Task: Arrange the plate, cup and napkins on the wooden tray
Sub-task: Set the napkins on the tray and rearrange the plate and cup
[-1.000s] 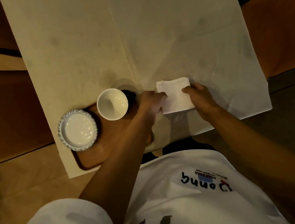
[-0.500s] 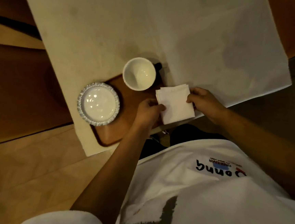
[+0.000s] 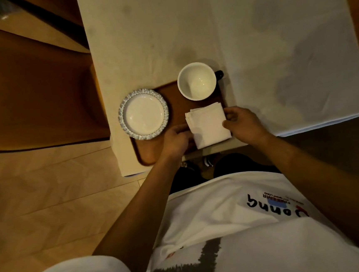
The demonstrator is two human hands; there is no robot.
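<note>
Napkins [image 3: 208,124] sit in a folded white stack between your two hands, over the near right part of the tray [image 3: 171,95]. Your left hand [image 3: 178,140] is curled closed on the stack's left edge, fingers tucked against it; your right hand [image 3: 243,123] pinches the right edge, thumb on top. Whether the stack lies flat on the wood or is held just above it, you cannot tell from this view. Its near corner reaches to the tray's near rim. The cup [image 3: 197,81] stands upright on the far right corner of the tray, white inside, with a dark handle pointing right; it is just beyond the napkins, apart from them. The plate [image 3: 143,114], white with a patterned blue-grey rim, rests on the tray's left side, overhanging the left rim, and is clear of both cup and napkins. The tray sits at the near left corner of the worktop [image 3: 274,40], which is covered in a pale cloth.
</note>
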